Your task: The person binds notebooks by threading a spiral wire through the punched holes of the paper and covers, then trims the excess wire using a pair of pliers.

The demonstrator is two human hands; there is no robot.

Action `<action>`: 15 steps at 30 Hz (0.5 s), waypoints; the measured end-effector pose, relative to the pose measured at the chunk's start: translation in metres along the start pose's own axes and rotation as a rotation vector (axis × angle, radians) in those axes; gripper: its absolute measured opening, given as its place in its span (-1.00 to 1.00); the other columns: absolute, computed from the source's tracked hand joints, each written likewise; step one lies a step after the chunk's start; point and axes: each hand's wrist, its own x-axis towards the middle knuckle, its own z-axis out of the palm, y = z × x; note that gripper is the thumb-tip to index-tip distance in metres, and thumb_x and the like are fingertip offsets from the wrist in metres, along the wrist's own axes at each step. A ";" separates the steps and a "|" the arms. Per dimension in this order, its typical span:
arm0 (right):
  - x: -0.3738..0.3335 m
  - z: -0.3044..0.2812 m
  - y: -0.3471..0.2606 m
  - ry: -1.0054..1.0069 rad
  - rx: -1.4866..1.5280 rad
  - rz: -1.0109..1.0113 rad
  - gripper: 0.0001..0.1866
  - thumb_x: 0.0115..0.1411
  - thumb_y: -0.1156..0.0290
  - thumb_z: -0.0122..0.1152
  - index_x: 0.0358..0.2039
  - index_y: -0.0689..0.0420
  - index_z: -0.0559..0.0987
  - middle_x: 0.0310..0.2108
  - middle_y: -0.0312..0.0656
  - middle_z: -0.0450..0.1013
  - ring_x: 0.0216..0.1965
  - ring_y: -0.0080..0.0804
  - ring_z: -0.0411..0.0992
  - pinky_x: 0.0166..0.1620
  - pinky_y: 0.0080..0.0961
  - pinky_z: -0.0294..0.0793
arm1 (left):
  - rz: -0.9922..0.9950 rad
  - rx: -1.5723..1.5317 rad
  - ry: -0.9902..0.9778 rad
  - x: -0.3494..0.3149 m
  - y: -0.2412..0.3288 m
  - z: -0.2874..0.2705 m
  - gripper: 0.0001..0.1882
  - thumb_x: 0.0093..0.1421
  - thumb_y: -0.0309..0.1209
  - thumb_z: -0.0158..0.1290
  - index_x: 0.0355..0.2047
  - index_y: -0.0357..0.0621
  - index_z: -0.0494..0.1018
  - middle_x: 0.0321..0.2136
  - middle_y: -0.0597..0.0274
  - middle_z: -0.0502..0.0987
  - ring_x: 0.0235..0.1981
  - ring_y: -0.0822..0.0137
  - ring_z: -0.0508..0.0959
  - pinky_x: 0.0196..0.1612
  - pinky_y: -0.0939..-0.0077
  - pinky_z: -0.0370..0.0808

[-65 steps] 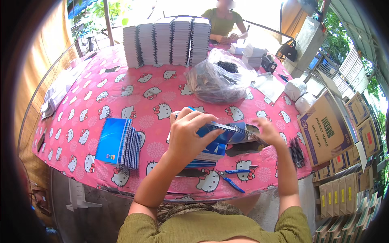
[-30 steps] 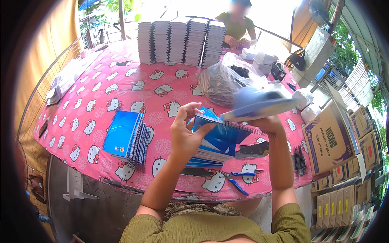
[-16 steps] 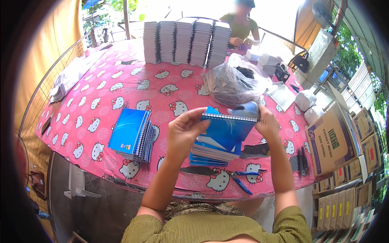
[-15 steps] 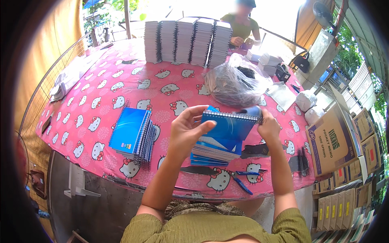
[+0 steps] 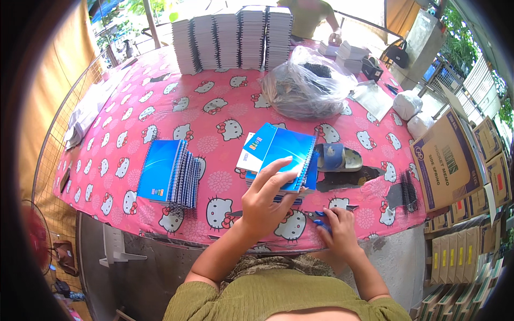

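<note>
A blue spiral notebook (image 5: 292, 147) lies on a small pile in front of me, its wire coil on the right edge. Beneath it, a notebook with a white-and-blue cover (image 5: 254, 147) sticks out to the left. My left hand (image 5: 267, 200) is open, fingers spread over the notebook's lower part; whether the fingertips touch it I cannot tell. Near the table's front edge my right hand (image 5: 338, 230) is closed round the blue handles of a pair of pliers (image 5: 321, 220). A blue slipper-like object (image 5: 340, 157) lies right of the pile.
More blue spiral notebooks (image 5: 163, 171) are stacked at left. Tall coil-bound stacks (image 5: 227, 40) stand at the back beside a clear plastic bag (image 5: 308, 88) of dark coils. Black coils (image 5: 408, 191) lie at right, near cardboard boxes (image 5: 450, 160). Another person (image 5: 313, 18) is across the table.
The notebook I held up between both hands now rests on the pile. My right hand has dropped to the pliers. The blue slipper-like object now lies on the table.
</note>
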 end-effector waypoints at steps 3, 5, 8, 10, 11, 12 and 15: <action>0.016 -0.026 -0.006 0.125 0.472 0.068 -0.48 0.04 0.38 0.34 0.02 0.23 0.45 -0.06 0.02 0.35 -0.07 -0.09 0.36 0.01 -0.21 0.35 | 0.095 -0.068 -0.028 -0.008 -0.010 -0.001 -0.75 -0.10 -0.67 0.27 -0.35 -0.28 0.55 -0.27 0.09 0.58 -0.36 0.24 0.60 -0.31 0.50 0.54; 0.030 -0.054 -0.031 0.247 0.540 -0.026 -0.50 0.04 0.40 0.33 0.01 0.23 0.46 -0.08 0.02 0.36 -0.09 -0.10 0.38 -0.01 -0.23 0.37 | 0.126 -0.053 -0.026 -0.008 -0.011 -0.001 -0.77 -0.12 -0.69 0.29 -0.40 -0.31 0.54 -0.30 0.06 0.59 -0.33 0.24 0.61 -0.29 0.49 0.55; 0.049 -0.068 -0.053 0.356 0.455 -0.136 -0.46 0.02 0.37 0.35 0.03 0.22 0.46 -0.07 0.02 0.36 -0.06 -0.08 0.36 0.02 -0.23 0.35 | 0.133 -0.027 -0.021 -0.006 -0.004 -0.002 -0.78 -0.11 -0.68 0.31 -0.42 -0.31 0.53 -0.31 0.02 0.59 -0.31 0.24 0.62 -0.26 0.50 0.58; 0.052 -0.068 -0.057 0.291 0.472 -0.113 -0.45 0.02 0.36 0.35 0.03 0.23 0.45 -0.07 0.02 0.36 -0.04 -0.08 0.35 0.03 -0.23 0.34 | 0.141 -0.035 -0.015 -0.004 -0.002 -0.002 -0.77 -0.12 -0.70 0.30 -0.41 -0.32 0.54 -0.31 0.02 0.59 -0.31 0.24 0.62 -0.26 0.49 0.58; 0.053 -0.068 -0.058 0.252 0.485 -0.104 -0.45 0.02 0.36 0.35 0.04 0.23 0.45 -0.07 0.02 0.35 -0.03 -0.07 0.34 0.03 -0.23 0.33 | 0.143 -0.040 -0.018 -0.004 -0.002 -0.002 -0.76 -0.13 -0.71 0.29 -0.41 -0.32 0.54 -0.31 0.03 0.59 -0.32 0.23 0.62 -0.26 0.47 0.58; 0.055 -0.067 -0.058 0.256 0.534 -0.114 -0.52 0.08 0.35 0.31 0.01 0.23 0.48 -0.11 -0.04 0.39 -0.08 -0.20 0.38 -0.04 -0.31 0.38 | 0.145 -0.046 -0.021 -0.004 -0.002 -0.003 -0.76 -0.13 -0.72 0.29 -0.40 -0.32 0.54 -0.31 0.03 0.59 -0.32 0.22 0.62 -0.26 0.46 0.58; 0.057 -0.068 -0.049 -0.071 1.088 0.110 -0.63 0.18 0.36 0.23 -0.05 0.29 0.51 -0.19 -0.07 0.46 -0.19 -0.34 0.44 -0.13 -0.44 0.41 | 0.198 -0.037 -0.047 -0.004 -0.003 -0.008 -0.76 -0.13 -0.73 0.28 -0.39 -0.33 0.54 -0.32 0.05 0.59 -0.32 0.20 0.62 -0.25 0.42 0.58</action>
